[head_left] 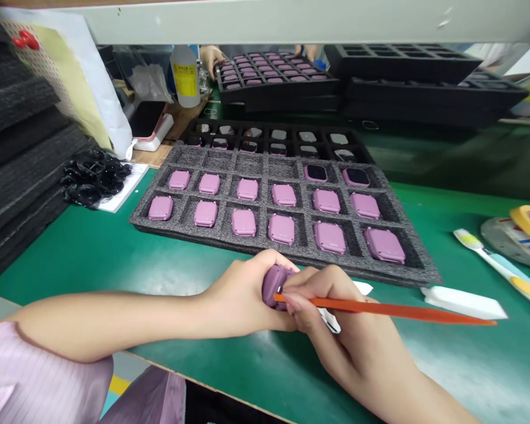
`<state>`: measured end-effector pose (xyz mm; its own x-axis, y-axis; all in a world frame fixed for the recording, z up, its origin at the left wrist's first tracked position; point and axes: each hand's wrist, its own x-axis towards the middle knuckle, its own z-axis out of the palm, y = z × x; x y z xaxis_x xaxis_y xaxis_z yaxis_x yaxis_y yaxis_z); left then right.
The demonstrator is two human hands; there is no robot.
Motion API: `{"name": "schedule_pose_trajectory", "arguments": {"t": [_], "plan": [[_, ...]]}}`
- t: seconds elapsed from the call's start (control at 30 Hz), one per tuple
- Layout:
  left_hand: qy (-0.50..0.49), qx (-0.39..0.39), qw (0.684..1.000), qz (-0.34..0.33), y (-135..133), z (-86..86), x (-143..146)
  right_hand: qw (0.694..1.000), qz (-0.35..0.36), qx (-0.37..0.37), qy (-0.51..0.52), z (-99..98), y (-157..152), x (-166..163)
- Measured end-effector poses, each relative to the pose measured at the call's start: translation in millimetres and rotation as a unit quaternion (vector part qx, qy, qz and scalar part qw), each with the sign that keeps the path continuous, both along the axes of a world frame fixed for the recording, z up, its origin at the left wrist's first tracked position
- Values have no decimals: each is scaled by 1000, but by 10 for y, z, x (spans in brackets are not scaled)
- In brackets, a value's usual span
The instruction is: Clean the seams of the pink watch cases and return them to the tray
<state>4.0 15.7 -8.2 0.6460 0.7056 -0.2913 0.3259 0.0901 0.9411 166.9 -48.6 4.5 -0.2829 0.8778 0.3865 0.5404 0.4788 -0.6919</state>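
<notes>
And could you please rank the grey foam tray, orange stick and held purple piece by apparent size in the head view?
Largest: grey foam tray
Next: orange stick, though thin
Smallest: purple piece, partly hidden

Short, ribbed, pale-lilac sleeve [66, 377]; darker purple cloth [143, 396] below.

A green table [70, 253] carries everything here. A grey foam tray [249, 162] lies flat across its middle. To the left, a white pad [123, 191] lies beneath a heap of black loops. On the right lie a white block [466, 302], a toothbrush [490, 259] and a roll of tape [512, 241]. Whether the dark trays [287, 97] behind share this table is hard to tell.
</notes>
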Motion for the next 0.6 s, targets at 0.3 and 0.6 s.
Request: {"name": "schedule_pose_trajectory", "arguments": {"t": [0.3, 0.6], "plan": [[-3, 1, 1000, -5, -3, 6, 0, 1000, -6, -4, 9, -1, 17, -17], [-25, 9, 1000, -9, -28, -13, -13, 998, -34, 50, -22, -34, -41, -71]]}}
